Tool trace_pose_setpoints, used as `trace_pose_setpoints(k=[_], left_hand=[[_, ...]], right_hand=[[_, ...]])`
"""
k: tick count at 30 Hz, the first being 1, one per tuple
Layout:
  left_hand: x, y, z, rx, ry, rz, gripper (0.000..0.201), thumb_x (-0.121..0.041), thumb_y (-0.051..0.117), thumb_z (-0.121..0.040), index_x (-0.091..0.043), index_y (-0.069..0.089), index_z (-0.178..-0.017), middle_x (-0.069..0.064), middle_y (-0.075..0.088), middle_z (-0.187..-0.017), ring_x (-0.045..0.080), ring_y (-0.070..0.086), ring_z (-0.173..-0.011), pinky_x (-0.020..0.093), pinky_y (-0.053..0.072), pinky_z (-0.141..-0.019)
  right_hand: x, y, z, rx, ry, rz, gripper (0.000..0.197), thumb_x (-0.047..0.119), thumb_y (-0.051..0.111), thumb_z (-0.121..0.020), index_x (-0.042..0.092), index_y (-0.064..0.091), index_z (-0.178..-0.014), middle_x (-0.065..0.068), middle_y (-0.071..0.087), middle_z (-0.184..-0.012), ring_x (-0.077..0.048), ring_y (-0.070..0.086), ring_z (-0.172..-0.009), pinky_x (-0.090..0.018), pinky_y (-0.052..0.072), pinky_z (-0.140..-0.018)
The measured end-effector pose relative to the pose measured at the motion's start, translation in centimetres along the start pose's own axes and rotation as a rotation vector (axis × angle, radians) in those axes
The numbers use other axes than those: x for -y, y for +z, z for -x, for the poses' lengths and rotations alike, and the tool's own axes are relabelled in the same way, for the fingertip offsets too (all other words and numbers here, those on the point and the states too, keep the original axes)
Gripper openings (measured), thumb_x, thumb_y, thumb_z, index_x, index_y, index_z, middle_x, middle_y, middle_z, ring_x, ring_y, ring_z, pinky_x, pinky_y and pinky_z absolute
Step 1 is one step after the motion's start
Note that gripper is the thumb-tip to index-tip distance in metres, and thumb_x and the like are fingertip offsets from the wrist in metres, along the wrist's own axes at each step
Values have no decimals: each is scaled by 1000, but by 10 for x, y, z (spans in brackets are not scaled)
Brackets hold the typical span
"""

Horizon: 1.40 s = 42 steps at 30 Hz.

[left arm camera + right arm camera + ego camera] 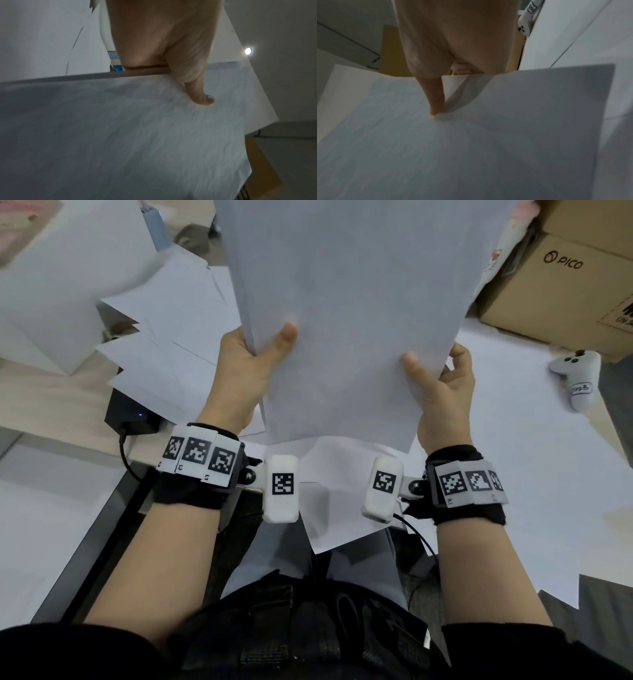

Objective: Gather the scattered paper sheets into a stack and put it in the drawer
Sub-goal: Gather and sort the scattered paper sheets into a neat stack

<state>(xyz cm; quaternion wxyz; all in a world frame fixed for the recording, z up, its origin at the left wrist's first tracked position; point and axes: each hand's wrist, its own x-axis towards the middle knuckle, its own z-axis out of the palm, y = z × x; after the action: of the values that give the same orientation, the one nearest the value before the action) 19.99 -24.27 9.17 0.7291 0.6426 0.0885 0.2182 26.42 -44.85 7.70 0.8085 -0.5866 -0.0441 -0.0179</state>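
A stack of white paper sheets (346, 313) is lifted above the desk and fills the middle of the head view. My left hand (255, 354) pinches its left edge, thumb on top and fingers hidden underneath. My right hand (442, 374) pinches the right edge the same way. In the left wrist view the left hand (171, 56) has its thumb lying across the stack (120, 135). The right wrist view shows the right hand (447, 56) with its thumb pressed on the stack (471, 142). More loose sheets (164, 337) lie fanned on the desk at the left. No drawer is in view.
Cardboard boxes (561, 278) stand at the back right, with a white controller (579, 374) beside them. A white box (61, 278) stands at the back left. A black device (133, 414) with a cable sits under the loose sheets. Further sheets (513, 474) cover the desk on the right.
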Motion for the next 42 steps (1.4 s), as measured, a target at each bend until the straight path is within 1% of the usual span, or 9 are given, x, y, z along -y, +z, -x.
trace_pose_setpoints(k=[4, 8, 12, 19, 22, 24, 29, 36, 42], left_hand=[[7, 7, 9, -65, 41, -12, 16, -21, 66, -88, -20, 59, -103, -13, 71, -92, 4, 69, -91, 19, 52, -76], [10, 15, 12, -96, 43, -32, 21, -32, 53, -96, -15, 62, -105, -9, 68, -94, 3, 65, -88, 21, 50, -79], [4, 11, 14, -135, 138, -42, 51, -67, 57, -76, -17, 48, -70, 6, 43, -71, 18, 39, -70, 31, 36, -68], [6, 15, 16, -108, 96, -77, 49, -50, 53, -92, -25, 46, -51, -10, 30, -51, 8, 26, -53, 22, 25, -54], [11, 12, 16, -53, 11, -51, 60, -68, 60, -77, -8, 58, -68, 3, 53, -64, 15, 51, -65, 28, 44, -69], [12, 13, 17, -35, -10, -40, 49, -69, 67, -65, -20, 68, -70, -9, 67, -70, 10, 64, -72, 29, 53, -70], [7, 13, 15, -76, 48, -29, 55, -75, 68, -52, -22, 61, -66, -5, 61, -69, 11, 57, -67, 24, 50, -65], [27, 12, 17, -68, -6, -75, 23, -26, 68, -86, -28, 72, -64, -17, 71, -71, 1, 66, -74, 22, 55, -74], [17, 9, -2, -47, -40, -124, 51, -70, 55, -71, -21, 65, -75, -5, 60, -68, 9, 54, -61, 23, 44, -60]], right_hand=[[0, -6, 6, 91, 27, 39, 34, 0, 66, -83, 5, 51, -114, -5, 67, -101, -16, 67, -92, -28, 52, -79], [7, -8, 9, 142, 70, 83, 23, 8, 70, -76, 2, 67, -99, -4, 72, -90, -20, 68, -87, -29, 53, -76], [9, -16, 9, 167, 114, 144, 17, 12, 74, -71, 10, 72, -87, -1, 73, -87, -18, 69, -84, -27, 53, -74], [12, -13, 14, 205, 96, 118, 25, 11, 72, -71, 15, 69, -95, -1, 72, -96, -16, 68, -92, -26, 52, -77], [11, -12, 16, 226, 96, 128, 27, 7, 73, -75, 15, 68, -100, -2, 71, -100, -18, 67, -97, -28, 52, -80], [10, -11, 19, 227, 91, 138, 26, 1, 71, -79, 15, 67, -100, -2, 71, -100, -18, 68, -97, -28, 52, -81], [15, -8, 15, 194, 59, 124, 21, 1, 71, -79, 16, 68, -93, 2, 72, -92, -16, 69, -91, -28, 53, -78], [-1, -9, 18, 174, 111, 157, 22, -1, 68, -81, 16, 67, -96, 1, 72, -94, -14, 69, -91, -25, 53, -77], [2, 6, 0, 68, 121, 167, 12, 1, 70, -82, 12, 65, -83, 6, 72, -76, -11, 69, -74, -25, 56, -72]])
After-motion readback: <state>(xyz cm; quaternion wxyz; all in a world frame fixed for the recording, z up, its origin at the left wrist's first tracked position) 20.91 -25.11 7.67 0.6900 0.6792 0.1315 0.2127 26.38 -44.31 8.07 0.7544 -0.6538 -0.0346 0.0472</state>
